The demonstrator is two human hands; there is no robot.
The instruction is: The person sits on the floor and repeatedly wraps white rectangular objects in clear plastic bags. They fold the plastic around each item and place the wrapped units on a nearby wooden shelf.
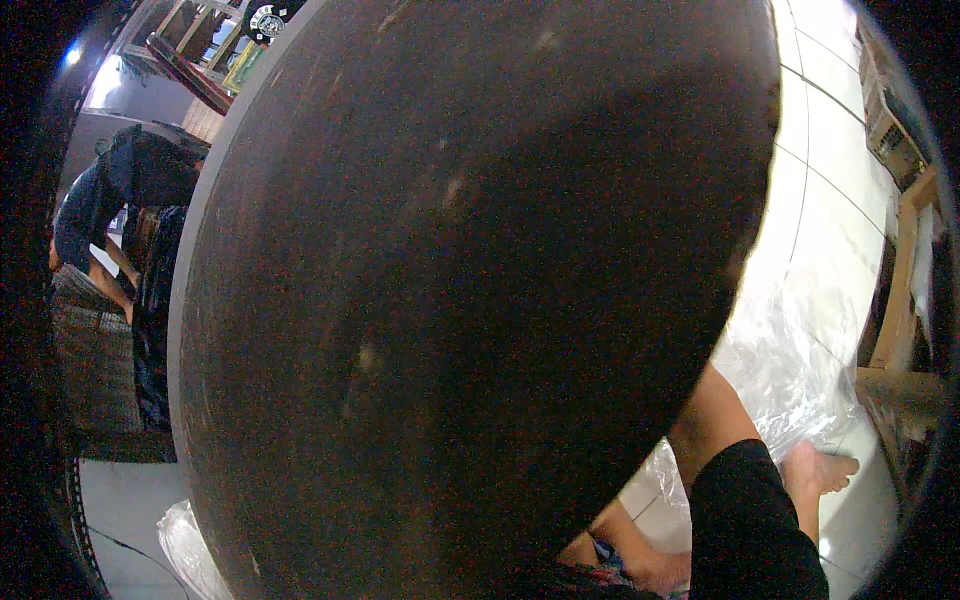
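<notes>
A large dark brown panel (470, 280) fills most of the view, close up and upright or tilted. Its left edge shows a pale grey strip (190, 230), and pale scuffs mark its face. My right forearm (715, 425), in a black sleeve (755, 520), reaches up behind the panel's lower right edge. The panel covers my right hand, so its grip on the panel cannot be seen. My left hand does not appear. Bare feet (820, 470) show on the floor beside the sleeve.
Clear plastic sheeting (790, 360) lies crumpled on white floor tiles (825, 150) at right. A wooden frame (905, 280) and a crate (893, 135) stand beyond. At left, another person (130, 180) bends over a dark object (158, 300). A whitish plastic bag (190, 545) sits lower left.
</notes>
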